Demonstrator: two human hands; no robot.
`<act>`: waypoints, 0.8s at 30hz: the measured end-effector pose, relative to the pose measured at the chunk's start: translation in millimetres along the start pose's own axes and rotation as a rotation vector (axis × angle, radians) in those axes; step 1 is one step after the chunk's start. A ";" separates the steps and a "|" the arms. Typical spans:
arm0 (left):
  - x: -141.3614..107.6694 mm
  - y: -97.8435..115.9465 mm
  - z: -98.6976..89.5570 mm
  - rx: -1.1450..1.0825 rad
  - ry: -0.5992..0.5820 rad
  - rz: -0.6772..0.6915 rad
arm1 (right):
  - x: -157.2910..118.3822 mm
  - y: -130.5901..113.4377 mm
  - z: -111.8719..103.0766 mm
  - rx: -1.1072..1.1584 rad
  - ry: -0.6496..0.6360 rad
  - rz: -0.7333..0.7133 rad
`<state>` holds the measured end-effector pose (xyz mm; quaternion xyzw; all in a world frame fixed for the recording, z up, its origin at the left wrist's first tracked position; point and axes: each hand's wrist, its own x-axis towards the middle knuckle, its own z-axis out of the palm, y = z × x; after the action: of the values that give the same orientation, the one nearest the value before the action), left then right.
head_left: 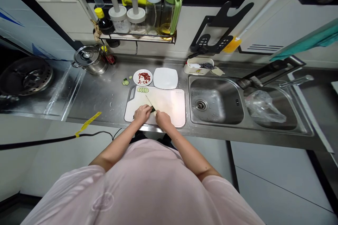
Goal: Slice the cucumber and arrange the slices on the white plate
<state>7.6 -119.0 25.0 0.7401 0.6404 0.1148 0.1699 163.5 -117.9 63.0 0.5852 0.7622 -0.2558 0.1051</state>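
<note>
My left hand (142,114) is closed over a mostly hidden cucumber (152,109), whose dark green end shows by the fingertips. In my right hand (163,119) is the handle of a knife (150,102); its thin blade points away and to the left, close beside the cucumber. Both hands are over the near half of a white cutting board (171,103) with a grey handle. A short row of overlapping cucumber slices (143,90) lies at the board's far left. Just beyond it stand a white plate of chopped red pieces (144,77) and a bare white square plate (165,78).
Cucumber scraps (125,82) lie left of the plates. A lidded steel pot (91,59) stands further left, near a wok (23,75). To the right is a double sink (216,100) with a plastic bag (264,107) in one basin. A condiment rack (137,38) hangs above.
</note>
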 end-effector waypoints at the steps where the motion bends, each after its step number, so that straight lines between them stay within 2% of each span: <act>1: 0.1 -0.2 -0.2 -0.003 -0.002 -0.002 | -4.2 2.5 1.4 -0.003 -0.006 0.000; 7: 0.2 -0.2 -0.2 -0.013 0.005 0.000 | -19.4 11.1 7.4 -0.014 -0.038 0.013; 18: 0.0 0.4 -0.4 -0.025 0.006 -0.002 | 10.9 -3.6 3.3 0.011 0.003 0.013; 24: -0.3 0.3 -0.3 -0.023 0.004 0.000 | 8.1 -4.2 2.1 0.002 0.004 0.017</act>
<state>7.7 -119.3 25.4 0.7378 0.6396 0.1236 0.1769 156.9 -113.0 58.6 0.5923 0.7573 -0.2543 0.1051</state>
